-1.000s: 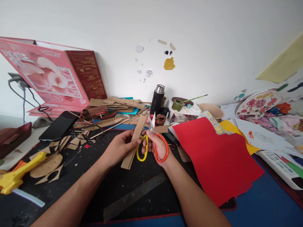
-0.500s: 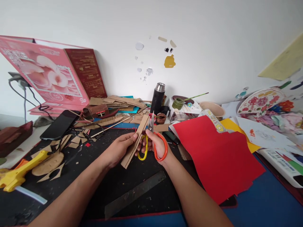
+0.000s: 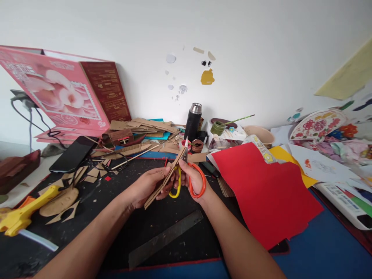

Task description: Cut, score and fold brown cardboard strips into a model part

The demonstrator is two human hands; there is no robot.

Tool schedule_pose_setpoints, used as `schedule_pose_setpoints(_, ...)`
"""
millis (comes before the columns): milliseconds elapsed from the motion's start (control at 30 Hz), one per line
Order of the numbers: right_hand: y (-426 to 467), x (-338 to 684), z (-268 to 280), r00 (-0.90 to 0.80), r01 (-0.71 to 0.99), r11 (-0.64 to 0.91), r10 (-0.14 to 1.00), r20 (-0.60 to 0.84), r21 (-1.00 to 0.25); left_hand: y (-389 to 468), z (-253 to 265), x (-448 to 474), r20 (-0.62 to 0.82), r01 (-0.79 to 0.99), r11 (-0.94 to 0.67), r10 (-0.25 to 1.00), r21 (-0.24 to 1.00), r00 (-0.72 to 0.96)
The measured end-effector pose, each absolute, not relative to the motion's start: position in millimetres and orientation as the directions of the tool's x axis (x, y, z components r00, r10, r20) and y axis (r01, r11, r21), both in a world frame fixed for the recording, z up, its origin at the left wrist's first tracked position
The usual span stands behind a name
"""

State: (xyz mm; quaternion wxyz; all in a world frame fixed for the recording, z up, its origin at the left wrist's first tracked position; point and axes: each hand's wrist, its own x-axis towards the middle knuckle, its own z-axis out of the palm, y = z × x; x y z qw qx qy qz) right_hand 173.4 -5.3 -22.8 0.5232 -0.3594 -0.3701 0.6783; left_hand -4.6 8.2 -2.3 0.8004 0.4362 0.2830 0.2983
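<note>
My left hand (image 3: pixel 149 185) grips a narrow strip of brown cardboard (image 3: pixel 165 182), which slants up to the right with its ridged edge turned toward me. In my right hand (image 3: pixel 195 179) is a pair of scissors (image 3: pixel 197 182) with one orange and one yellow handle loop, blades pointing up. The strip's upper end lies against the blades; whether it sits between them I cannot tell. Fingers of both hands are partly hidden behind the strip and the handles. Below the hands a ruler (image 3: pixel 165 239) lies on the black mat (image 3: pixel 116 236).
Red paper (image 3: pixel 267 193) covers the right side. At the left are a yellow glue gun (image 3: pixel 26 213), a black phone (image 3: pixel 74 154) and cardboard scraps (image 3: pixel 93 172). A black flask (image 3: pixel 193 122) and an open green paint pot (image 3: pixel 217 128) with a brush stand at the back.
The cardboard strip has been turned in my left hand, so its edge now faces me rather than its flat side. The scissors have stayed in nearly the same place.
</note>
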Motion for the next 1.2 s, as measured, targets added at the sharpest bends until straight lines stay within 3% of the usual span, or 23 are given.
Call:
schedule_pose_setpoints(667,-3,176,-25,-0.18,-0.473,-0.192,0.976,-0.119,-0.86,6,0,-6,-0.135,-0.231,0.398,0.705,0.888,0.696)
schedule_pose_setpoints(1200,-8,171,-15,-0.18,-0.45,-0.171,0.979,-0.098,-0.877,11,2,-11,-0.201,-0.103,0.387,0.667,0.916,0.717)
